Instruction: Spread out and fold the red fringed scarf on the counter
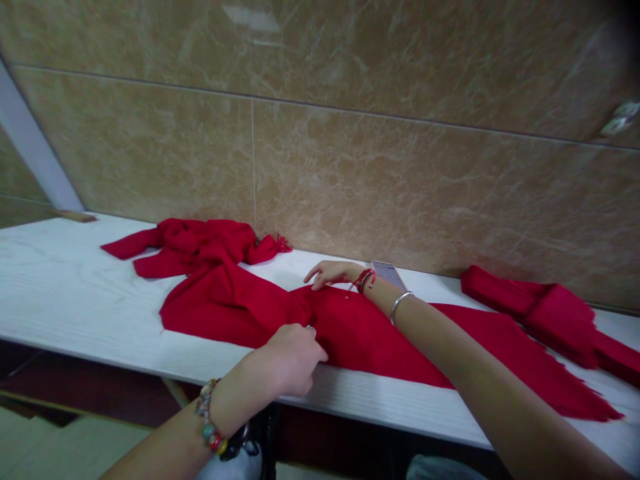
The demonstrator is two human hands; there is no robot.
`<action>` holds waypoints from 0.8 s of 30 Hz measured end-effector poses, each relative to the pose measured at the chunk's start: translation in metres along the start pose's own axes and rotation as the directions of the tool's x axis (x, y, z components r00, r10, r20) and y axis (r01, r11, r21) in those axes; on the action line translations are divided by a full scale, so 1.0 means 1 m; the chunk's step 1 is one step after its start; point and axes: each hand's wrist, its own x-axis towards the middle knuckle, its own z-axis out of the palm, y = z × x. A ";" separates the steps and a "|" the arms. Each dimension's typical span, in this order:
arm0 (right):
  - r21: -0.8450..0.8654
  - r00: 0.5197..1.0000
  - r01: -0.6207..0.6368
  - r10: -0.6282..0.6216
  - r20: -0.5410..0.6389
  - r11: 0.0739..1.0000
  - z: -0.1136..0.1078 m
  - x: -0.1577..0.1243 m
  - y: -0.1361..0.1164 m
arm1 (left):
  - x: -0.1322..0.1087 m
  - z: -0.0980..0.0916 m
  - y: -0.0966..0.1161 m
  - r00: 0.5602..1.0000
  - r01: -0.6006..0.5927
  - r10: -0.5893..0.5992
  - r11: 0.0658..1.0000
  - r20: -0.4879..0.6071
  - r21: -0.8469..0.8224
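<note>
While crumpled red woven cloth [200,243] lies bunched left of centre, my left hand [295,360] curls at the near edge of the long red fabric piece [370,333] mid-frame; whether it pinches, I cannot tell. That piece is rumpled leftward but flat rightward, so I judge it only partly smoothed out. My right hand [330,272], fingers loosely spread, is at its far edge. At far right, 1 dark-red fabric bundle [535,310] appears already folded.

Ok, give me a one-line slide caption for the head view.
Bare left hand and right hand at opposite edges of a long red cloth on a white wood-grain table.
</note>
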 end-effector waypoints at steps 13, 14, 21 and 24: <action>-0.034 0.998 0.051 -0.052 -0.042 0.998 0.004 0.007 0.016 | 0.001 -0.002 0.000 0.999 0.004 -0.005 1.000 0.038 0.014; -0.056 0.997 0.067 -0.069 -0.026 0.996 0.001 0.005 0.017 | 0.001 -0.001 0.000 1.000 0.005 -0.006 1.000 0.031 0.012; -0.158 0.994 0.099 -0.104 -0.027 0.982 -0.004 0.001 0.019 | 0.002 0.002 -0.002 1.000 0.003 -0.003 1.000 0.016 0.018; -0.209 0.994 0.102 -0.105 -0.002 0.972 -0.002 0.002 0.021 | 0.003 0.003 -0.002 1.000 0.000 0.000 1.000 0.017 0.013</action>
